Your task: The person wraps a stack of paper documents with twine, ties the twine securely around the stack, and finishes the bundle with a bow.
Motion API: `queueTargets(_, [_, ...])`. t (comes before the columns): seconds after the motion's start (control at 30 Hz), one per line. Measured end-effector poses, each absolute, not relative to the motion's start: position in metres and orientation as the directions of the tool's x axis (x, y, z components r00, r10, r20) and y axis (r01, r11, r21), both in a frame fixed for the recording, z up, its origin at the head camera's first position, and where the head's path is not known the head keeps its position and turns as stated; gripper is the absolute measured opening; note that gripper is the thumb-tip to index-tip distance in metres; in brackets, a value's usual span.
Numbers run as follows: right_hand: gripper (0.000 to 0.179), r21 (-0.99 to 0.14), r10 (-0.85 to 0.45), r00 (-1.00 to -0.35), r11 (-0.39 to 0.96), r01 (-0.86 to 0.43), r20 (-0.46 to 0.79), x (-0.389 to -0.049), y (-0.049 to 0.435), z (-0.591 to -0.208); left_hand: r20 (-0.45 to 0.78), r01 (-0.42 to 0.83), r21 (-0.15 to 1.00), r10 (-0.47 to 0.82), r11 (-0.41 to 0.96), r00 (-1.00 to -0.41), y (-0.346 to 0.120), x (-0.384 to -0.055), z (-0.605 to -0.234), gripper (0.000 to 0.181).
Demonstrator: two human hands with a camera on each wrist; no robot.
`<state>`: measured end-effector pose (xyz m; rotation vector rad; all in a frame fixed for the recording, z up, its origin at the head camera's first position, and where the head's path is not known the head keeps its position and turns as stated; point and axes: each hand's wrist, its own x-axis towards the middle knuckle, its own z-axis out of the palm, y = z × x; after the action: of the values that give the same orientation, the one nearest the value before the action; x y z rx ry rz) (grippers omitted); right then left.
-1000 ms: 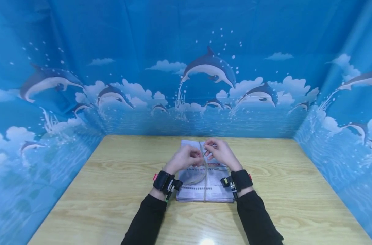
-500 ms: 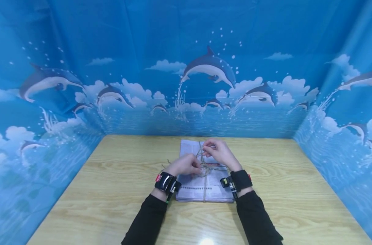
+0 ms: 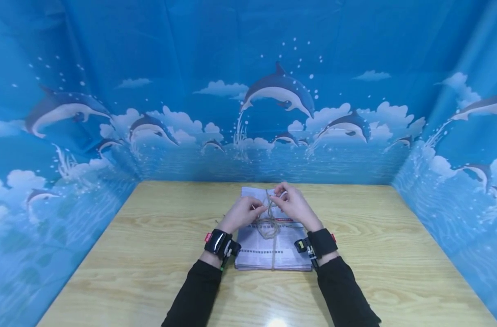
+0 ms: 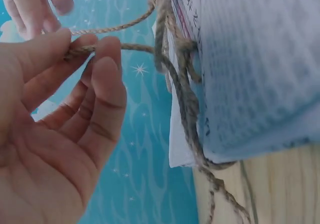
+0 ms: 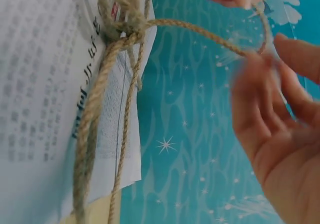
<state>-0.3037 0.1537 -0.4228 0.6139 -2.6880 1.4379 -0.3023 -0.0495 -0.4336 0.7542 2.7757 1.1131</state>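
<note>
A stack of newspapers (image 3: 252,259) lies on the table, bound with twine (image 3: 273,259) running lengthwise and crosswise. Over its upper half, my left hand (image 3: 241,214) pinches a strand of twine (image 4: 135,47) between thumb and fingers, pulled out from the knotted crossing. Close on the right, my right hand (image 3: 296,208) holds another stretch of the twine (image 5: 200,30) at its fingertips, which are blurred in the right wrist view. Between the hands the twine bends in a loop. A slack twine loop (image 3: 268,235) rests on the top sheet below them.
The stack sits on a wood-grain table (image 3: 158,272), near its back edge. Blue curtains with dolphins (image 3: 279,91) stand behind and on both sides. Loose twine (image 4: 220,186) trails off the stack's left side. Both wrists carry black straps with small cameras.
My left hand dipped down over the papers, then rose back beside the right hand, gripping twine. The large twine loop at the left shrank into a smaller one near the crossing. My right hand barely moved.
</note>
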Motion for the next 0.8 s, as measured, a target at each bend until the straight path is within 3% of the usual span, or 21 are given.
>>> queueTargets(0.1, [0.013, -0.716, -0.37, -0.902, 0.566, -0.408, 0.222, -0.296, 0.153, -0.423, 0.13, 0.395, 0.683, 0.43, 0.615, -0.893, -0.051, -0.303, -0.435, 0.035])
queueTargets(0.27, [0.017, -0.573, -0.621, -0.779, 0.608, -0.55, 0.089, -0.28, 0.146, -0.435, 0.13, 0.387, 0.684, 0.419, 0.618, -0.898, -0.053, -0.304, -0.437, 0.034])
queueTargets(0.4, [0.011, -0.459, -0.693, -0.72, 0.627, -0.629, 0.039, -0.273, 0.142, -0.445, 0.13, 0.384, 0.694, 0.418, 0.61, -0.899, -0.053, -0.304, -0.437, 0.032])
queueTargets(0.63, [0.009, -0.542, -0.726, -0.687, 0.565, -0.622, 0.032, -0.27, 0.156, -0.424, 0.118, 0.373, 0.706, 0.419, 0.602, -0.9, -0.054, -0.303, -0.437, 0.03])
queueTargets(0.8, [0.01, -0.641, -0.767, -0.637, 0.525, -0.56, -0.072, -0.267, 0.177, -0.404, 0.107, 0.373, 0.727, 0.442, 0.576, -0.891, -0.056, -0.302, -0.436, 0.027])
